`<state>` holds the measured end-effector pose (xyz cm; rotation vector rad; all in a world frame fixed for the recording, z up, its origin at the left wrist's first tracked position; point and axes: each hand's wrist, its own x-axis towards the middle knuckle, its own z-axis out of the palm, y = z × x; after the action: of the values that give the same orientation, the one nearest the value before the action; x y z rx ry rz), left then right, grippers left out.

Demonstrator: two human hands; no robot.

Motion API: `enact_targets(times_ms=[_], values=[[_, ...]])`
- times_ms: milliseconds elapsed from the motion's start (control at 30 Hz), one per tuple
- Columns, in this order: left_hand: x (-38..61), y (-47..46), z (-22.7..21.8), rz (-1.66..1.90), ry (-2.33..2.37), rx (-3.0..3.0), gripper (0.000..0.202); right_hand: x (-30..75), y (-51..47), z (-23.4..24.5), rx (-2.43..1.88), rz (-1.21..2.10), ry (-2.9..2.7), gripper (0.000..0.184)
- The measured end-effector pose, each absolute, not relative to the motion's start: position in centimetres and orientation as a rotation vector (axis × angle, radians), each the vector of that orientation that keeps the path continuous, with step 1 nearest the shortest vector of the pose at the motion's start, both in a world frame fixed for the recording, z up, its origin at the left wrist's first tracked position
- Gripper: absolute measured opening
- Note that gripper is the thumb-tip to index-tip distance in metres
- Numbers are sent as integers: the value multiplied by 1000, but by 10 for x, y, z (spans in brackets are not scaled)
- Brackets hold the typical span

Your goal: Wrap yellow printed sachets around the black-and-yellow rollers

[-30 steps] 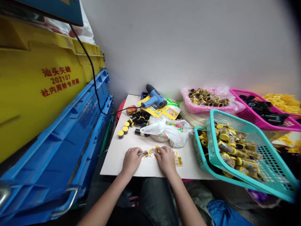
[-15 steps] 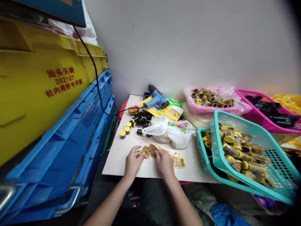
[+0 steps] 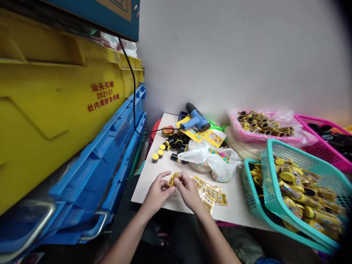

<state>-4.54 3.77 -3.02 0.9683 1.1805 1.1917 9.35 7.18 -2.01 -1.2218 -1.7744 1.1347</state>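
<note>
Over the front of the table, a small yellow printed plastic sleeve (image 3: 173, 178) is pinched between my two hands. My left hand (image 3: 158, 190) grips its left side with thumb and fingers. From the right, the fingertips of my right hand (image 3: 188, 190) close on the same sleeve, partly covering it. Flat, shiny yellow printed sleeves (image 3: 211, 193) lie loosely on the table just right of my right hand. Beyond my hands stand short dark pots with yellow lids (image 3: 155, 158), beside a heap of black tubes (image 3: 176, 141).
A white plastic bag (image 3: 220, 163) of colourful beads sits mid-table. Behind it a blue heat gun (image 3: 195, 119) rests on yellow cards (image 3: 214, 138). Turquoise baskets (image 3: 265, 176) of wrapped tubes and a pink basket (image 3: 247, 136) stand right. Stacked crates (image 3: 74, 121) wall the left.
My hands have come closer together, with the sleeve now bunched between the fingertips. More of the flat sleeves on the table show. The view has turned slightly left.
</note>
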Motion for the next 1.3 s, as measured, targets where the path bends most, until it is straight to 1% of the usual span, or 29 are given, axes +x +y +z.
enact_targets(times_ms=[100,200,300,367,467,500,533,600,667,733,767,900,967,1033,1133,1300], values=[[-57,34,-29,1227,1166,888,64,82,76,-24,-1269,1139,-1849,20],[-68,33,-26,1271,1186,825,59,75,80,-21,-1331,1098,-1901,22],[-75,35,-26,1344,1211,768,54,71,88,-14,-1254,1082,-2017,24],[-79,36,-29,1375,1241,775,56,67,100,-11,-1223,875,-2170,26],[-85,37,-33,1365,1282,832,57,61,127,-16,-1463,237,-2288,21],[-87,36,-34,1359,1300,854,55,60,136,-19,-1557,86,-2295,20],[-89,36,-34,1355,1321,870,50,59,144,-23,-1625,7,-2306,19],[-93,34,-32,1354,1371,881,39,59,154,-29,-1658,-13,-2348,18],[-97,33,-29,1361,1424,867,28,63,152,-33,-1606,15,-2349,17],[-100,32,-27,1370,1465,854,23,70,140,-34,-1494,138,-2286,20],[-101,32,-27,1371,1478,852,23,75,132,-32,-1415,282,-2227,23],[-97,33,-28,1366,1494,951,22,96,101,-20,-1127,1096,-1853,34],[-92,33,-28,1365,1474,1009,21,106,91,-14,-1073,1335,-1688,36],[-85,32,-27,1379,1464,996,23,113,86,-12,-1051,1441,-1609,34],[-76,30,-23,1403,1487,942,25,119,83,-17,-1031,1506,-1589,30],[-68,28,-18,1395,1497,978,25,123,81,-27,-947,1559,-1403,35]])
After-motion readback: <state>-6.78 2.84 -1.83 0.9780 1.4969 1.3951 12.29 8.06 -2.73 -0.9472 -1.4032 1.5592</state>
